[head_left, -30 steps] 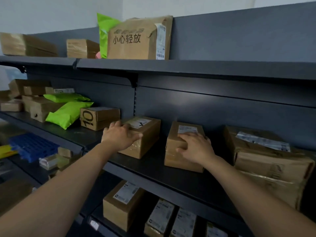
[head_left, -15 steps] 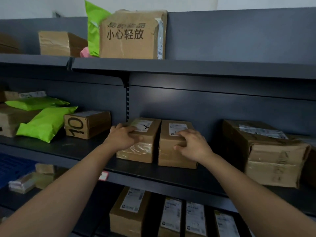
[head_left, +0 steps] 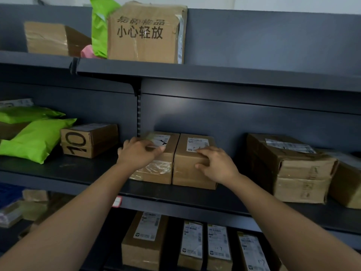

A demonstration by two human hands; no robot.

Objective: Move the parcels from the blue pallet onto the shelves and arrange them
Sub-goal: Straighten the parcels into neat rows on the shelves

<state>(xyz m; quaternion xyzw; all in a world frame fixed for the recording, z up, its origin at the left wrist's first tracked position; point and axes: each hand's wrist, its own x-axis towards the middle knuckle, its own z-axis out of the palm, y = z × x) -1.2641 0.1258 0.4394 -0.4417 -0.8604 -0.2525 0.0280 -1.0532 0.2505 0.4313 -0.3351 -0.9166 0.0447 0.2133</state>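
Note:
Two small brown cardboard parcels with white labels stand side by side, touching, on the dark middle shelf [head_left: 78,173]. My left hand [head_left: 138,153] grips the left parcel [head_left: 164,173] over its top and left side. On the right parcel [head_left: 185,173], my right hand [head_left: 216,163] holds the front right corner, fingers on top and thumb on the front face. A dim strip of the blue pallet [head_left: 8,192] shows at the far left, below the shelf.
On the same shelf, a box marked "10" [head_left: 88,140] and green mailer bags [head_left: 37,137] lie to the left, and a large creased box [head_left: 293,167] to the right. The top shelf carries a big printed box [head_left: 144,36]. Several labelled parcels [head_left: 144,239] fill the lower shelf.
The two parcels, apart a second ago, were slid together and pushed back on the shelf until they touch. Both hands stayed on them. My view shifted right.

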